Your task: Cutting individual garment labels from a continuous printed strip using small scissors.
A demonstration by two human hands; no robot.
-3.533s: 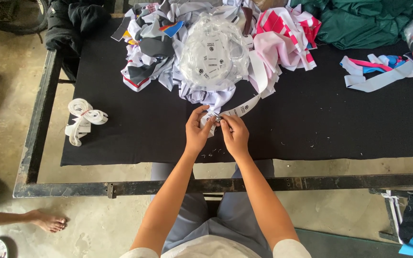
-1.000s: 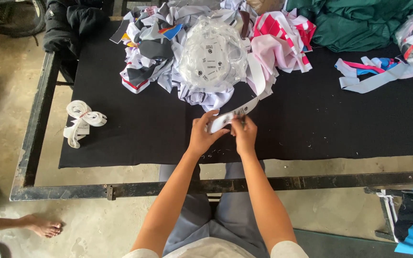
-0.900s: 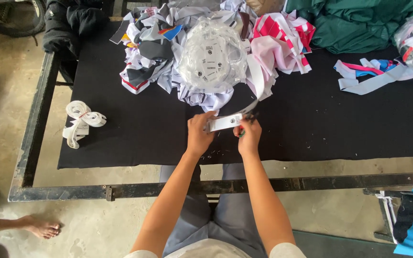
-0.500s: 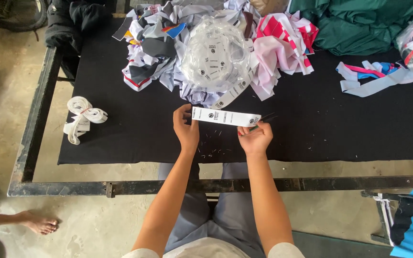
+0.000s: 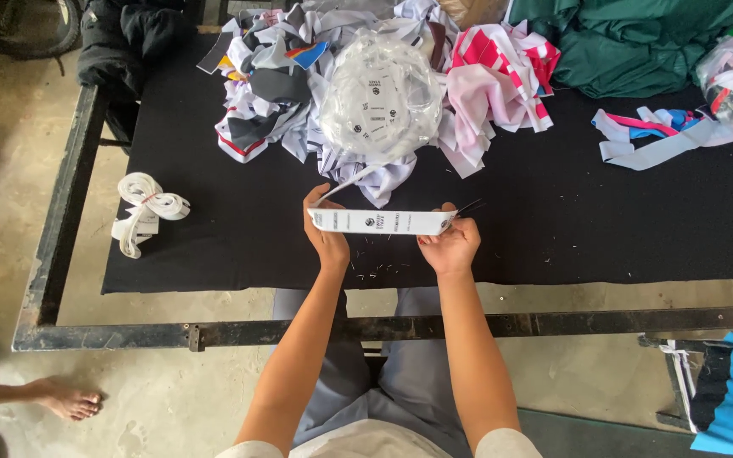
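my left hand and right hand pinch the white strip tight (its tail sits in the pile); pulling might snag it.

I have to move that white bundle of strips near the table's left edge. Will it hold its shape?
Probably not: the bundle is loose loops tied only at its middle, so it likely flops. It looks light. One end already droops over the table's black cloth edge.
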